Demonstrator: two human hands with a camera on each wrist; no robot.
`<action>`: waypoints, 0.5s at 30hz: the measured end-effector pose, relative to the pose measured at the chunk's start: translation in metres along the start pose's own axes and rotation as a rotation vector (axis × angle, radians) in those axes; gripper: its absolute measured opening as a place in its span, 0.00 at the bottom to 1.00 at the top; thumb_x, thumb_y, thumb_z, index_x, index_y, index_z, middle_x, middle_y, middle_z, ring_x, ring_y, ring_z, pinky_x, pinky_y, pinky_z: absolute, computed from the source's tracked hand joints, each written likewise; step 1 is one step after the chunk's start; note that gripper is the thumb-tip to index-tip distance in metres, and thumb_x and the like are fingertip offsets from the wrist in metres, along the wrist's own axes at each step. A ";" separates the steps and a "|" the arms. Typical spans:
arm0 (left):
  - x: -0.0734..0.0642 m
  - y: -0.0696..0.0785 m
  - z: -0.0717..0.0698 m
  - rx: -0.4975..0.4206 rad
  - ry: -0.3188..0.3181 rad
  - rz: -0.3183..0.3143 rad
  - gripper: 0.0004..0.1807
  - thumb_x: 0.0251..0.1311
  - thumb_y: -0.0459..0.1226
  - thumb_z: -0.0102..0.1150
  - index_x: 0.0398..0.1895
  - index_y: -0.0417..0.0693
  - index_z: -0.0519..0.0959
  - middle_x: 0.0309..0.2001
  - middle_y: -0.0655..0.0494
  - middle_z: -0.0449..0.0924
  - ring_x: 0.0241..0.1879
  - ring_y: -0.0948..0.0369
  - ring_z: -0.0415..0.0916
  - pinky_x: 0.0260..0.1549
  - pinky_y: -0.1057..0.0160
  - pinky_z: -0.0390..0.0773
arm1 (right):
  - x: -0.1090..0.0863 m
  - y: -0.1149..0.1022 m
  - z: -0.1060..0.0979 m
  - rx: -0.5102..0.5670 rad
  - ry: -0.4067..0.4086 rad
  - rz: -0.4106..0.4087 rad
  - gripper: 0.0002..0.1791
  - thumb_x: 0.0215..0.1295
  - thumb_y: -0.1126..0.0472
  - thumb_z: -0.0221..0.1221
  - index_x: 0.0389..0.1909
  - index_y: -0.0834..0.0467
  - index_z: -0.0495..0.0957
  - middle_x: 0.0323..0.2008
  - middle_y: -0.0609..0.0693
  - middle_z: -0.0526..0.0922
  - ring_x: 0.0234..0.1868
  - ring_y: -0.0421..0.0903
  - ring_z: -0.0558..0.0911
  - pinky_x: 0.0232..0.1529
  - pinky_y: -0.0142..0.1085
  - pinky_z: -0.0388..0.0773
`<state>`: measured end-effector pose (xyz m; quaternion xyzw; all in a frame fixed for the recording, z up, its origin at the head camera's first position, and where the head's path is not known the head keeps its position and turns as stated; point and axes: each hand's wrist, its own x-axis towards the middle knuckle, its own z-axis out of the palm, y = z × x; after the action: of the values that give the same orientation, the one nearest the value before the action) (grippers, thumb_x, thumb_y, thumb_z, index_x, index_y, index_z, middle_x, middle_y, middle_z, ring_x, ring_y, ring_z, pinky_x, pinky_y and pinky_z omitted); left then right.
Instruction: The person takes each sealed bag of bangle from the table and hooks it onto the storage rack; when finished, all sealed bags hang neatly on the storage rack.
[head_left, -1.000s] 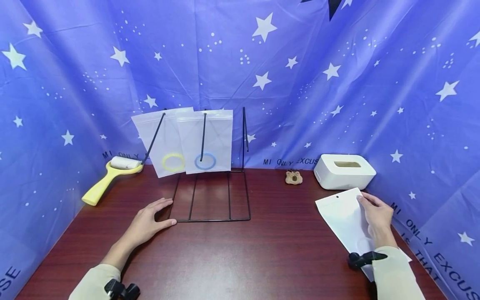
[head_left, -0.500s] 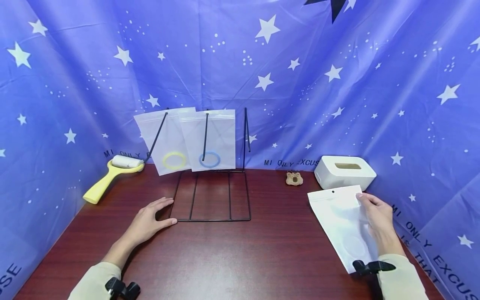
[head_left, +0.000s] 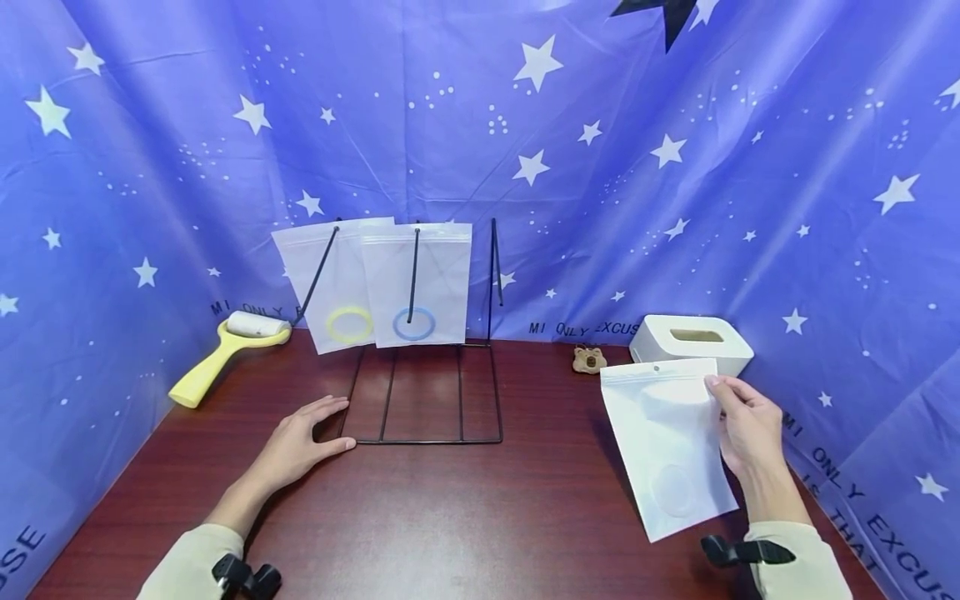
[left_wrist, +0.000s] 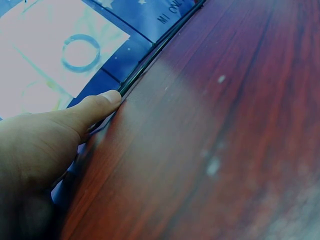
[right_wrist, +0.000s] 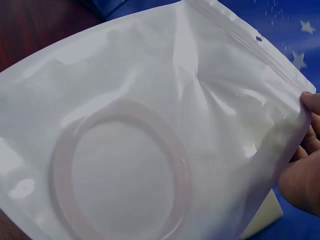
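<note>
In my right hand (head_left: 750,425), thumb and fingers pinch the upper right edge of a white zip bag (head_left: 663,442). The bag hangs tilted above the table, with a pale ring (right_wrist: 182,175) showing inside and a small hole near its top. My left hand (head_left: 288,450) rests at the near left corner of a black wire display rack (head_left: 420,441), its thumb on the front rod and its fingers spread along the side. Two zip bags hang from the rack's prongs: one with a yellow ring (head_left: 349,325), one with a blue ring (head_left: 414,324). A third prong (head_left: 498,267) bears no bag.
A yellow-handled lint roller (head_left: 213,367) lies at the back left. A small bear-shaped item (head_left: 588,361) sits at the back, beside a white tissue box (head_left: 693,333) partly behind the held bag. Blue starry cloth (head_left: 570,192) closes off the back and sides of the table (head_left: 465,525).
My right hand has lifted the white bag and shifted it slightly left, turning its face more toward the head camera. The left hand has stayed at the rack's corner.
</note>
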<state>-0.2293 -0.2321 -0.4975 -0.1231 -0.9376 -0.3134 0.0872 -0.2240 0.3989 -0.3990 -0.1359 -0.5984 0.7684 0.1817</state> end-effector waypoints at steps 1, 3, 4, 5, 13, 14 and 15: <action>0.000 0.000 0.000 0.000 -0.001 0.003 0.40 0.57 0.54 0.75 0.69 0.45 0.76 0.72 0.35 0.71 0.73 0.36 0.67 0.64 0.27 0.66 | -0.003 -0.001 0.003 0.042 -0.027 -0.022 0.02 0.66 0.65 0.68 0.35 0.57 0.89 0.35 0.40 0.84 0.42 0.33 0.78 0.40 0.23 0.77; 0.000 0.000 0.000 0.000 -0.002 0.006 0.40 0.57 0.54 0.75 0.69 0.45 0.76 0.72 0.35 0.71 0.72 0.36 0.67 0.64 0.27 0.66 | -0.008 -0.003 0.011 0.115 -0.072 -0.069 0.04 0.66 0.69 0.67 0.34 0.59 0.89 0.33 0.43 0.86 0.36 0.34 0.81 0.34 0.23 0.79; 0.000 0.000 0.001 -0.001 -0.001 0.006 0.40 0.57 0.54 0.75 0.69 0.45 0.76 0.72 0.35 0.71 0.72 0.36 0.67 0.64 0.27 0.66 | -0.011 -0.004 0.015 0.152 -0.097 -0.096 0.05 0.67 0.71 0.66 0.34 0.60 0.89 0.32 0.44 0.86 0.34 0.35 0.83 0.33 0.24 0.81; 0.001 0.000 0.001 -0.001 0.000 0.007 0.40 0.57 0.54 0.75 0.69 0.45 0.76 0.72 0.35 0.71 0.72 0.36 0.67 0.64 0.27 0.66 | -0.014 -0.005 0.019 0.182 -0.119 -0.120 0.06 0.67 0.72 0.64 0.34 0.61 0.88 0.31 0.45 0.86 0.33 0.35 0.83 0.32 0.25 0.81; 0.001 0.000 0.000 0.001 0.001 0.011 0.40 0.57 0.54 0.75 0.69 0.45 0.76 0.72 0.34 0.70 0.72 0.35 0.67 0.64 0.28 0.68 | -0.034 -0.011 0.048 0.275 -0.196 -0.202 0.10 0.69 0.77 0.59 0.35 0.63 0.87 0.30 0.49 0.89 0.29 0.40 0.88 0.27 0.31 0.85; 0.001 0.000 0.001 0.000 0.001 0.010 0.40 0.57 0.54 0.75 0.69 0.45 0.76 0.72 0.34 0.71 0.72 0.35 0.68 0.64 0.29 0.68 | -0.036 -0.012 0.052 0.281 -0.192 -0.208 0.10 0.69 0.77 0.59 0.35 0.63 0.87 0.29 0.49 0.89 0.29 0.39 0.88 0.27 0.30 0.85; 0.001 0.000 0.001 -0.001 0.002 0.010 0.40 0.57 0.54 0.75 0.69 0.45 0.76 0.72 0.34 0.71 0.72 0.35 0.68 0.65 0.29 0.68 | -0.038 -0.012 0.056 0.284 -0.191 -0.213 0.10 0.69 0.77 0.59 0.35 0.63 0.87 0.29 0.49 0.89 0.29 0.39 0.88 0.27 0.30 0.85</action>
<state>-0.2298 -0.2316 -0.4979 -0.1278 -0.9366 -0.3137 0.0896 -0.2120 0.3358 -0.3734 0.0286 -0.5094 0.8309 0.2219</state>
